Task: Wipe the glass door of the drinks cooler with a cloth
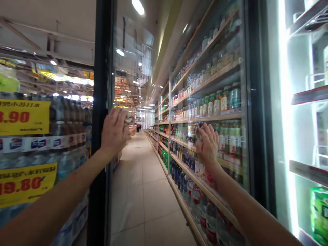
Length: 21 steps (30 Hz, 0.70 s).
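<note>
A glass cooler door [143,218] with a black frame [102,61] stands swung out in front of me, and the aisle and shelves show through or in its pane. My left hand [114,131] is at the frame's left side, its fingers closed over a light-coloured cloth [129,118] against the glass. Most of that cloth is hidden under the fingers. Over the middle right of the pane, my right hand [208,143] has its fingers apart and holds nothing. Whether its fingertips touch the glass I cannot tell.
Stacked bottle packs [69,136] with yellow price signs [24,118] stand at the left. On the right is the lit cooler interior with shelves [310,97] and a green package [319,215]. Long shelves of bottles and a tiled floor [133,205] appear in the pane.
</note>
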Each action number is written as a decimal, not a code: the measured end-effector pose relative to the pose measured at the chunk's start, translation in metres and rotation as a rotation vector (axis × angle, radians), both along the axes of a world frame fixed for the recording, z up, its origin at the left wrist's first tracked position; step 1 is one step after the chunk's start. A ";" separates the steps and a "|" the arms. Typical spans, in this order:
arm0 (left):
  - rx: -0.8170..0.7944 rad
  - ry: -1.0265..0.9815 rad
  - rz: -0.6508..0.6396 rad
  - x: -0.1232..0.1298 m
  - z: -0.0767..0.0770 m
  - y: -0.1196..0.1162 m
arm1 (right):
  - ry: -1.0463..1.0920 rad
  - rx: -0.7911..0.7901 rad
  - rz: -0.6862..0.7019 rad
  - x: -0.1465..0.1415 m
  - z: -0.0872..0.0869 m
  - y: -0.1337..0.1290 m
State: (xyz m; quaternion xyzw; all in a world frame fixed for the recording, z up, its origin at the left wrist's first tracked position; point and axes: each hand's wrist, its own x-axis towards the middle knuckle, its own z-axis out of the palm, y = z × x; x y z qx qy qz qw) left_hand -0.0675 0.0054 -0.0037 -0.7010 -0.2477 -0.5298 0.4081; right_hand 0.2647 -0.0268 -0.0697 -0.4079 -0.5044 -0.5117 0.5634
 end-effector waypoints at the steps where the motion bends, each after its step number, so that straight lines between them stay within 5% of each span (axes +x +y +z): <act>1: 0.028 -0.039 0.017 0.006 -0.007 -0.002 | 0.003 0.002 -0.001 0.000 0.000 0.000; 3: 0.093 -0.039 0.085 0.030 -0.029 -0.007 | -0.004 0.016 -0.007 0.000 0.000 0.000; 6: 0.139 0.321 0.111 0.067 -0.054 -0.014 | -0.019 0.040 -0.022 0.000 0.001 0.000; 9: 0.163 0.378 0.127 0.068 -0.045 -0.012 | -0.017 0.037 -0.030 0.001 0.001 0.000; 12: 0.126 0.072 0.144 0.042 -0.022 -0.005 | -0.010 0.027 -0.024 0.000 0.001 0.000; 15: 0.119 -0.026 0.108 0.032 -0.017 -0.002 | 0.011 0.003 -0.001 0.001 0.000 0.000; 21: 0.088 0.243 -0.106 0.103 -0.040 -0.009 | -0.044 -0.008 0.151 -0.009 0.003 -0.012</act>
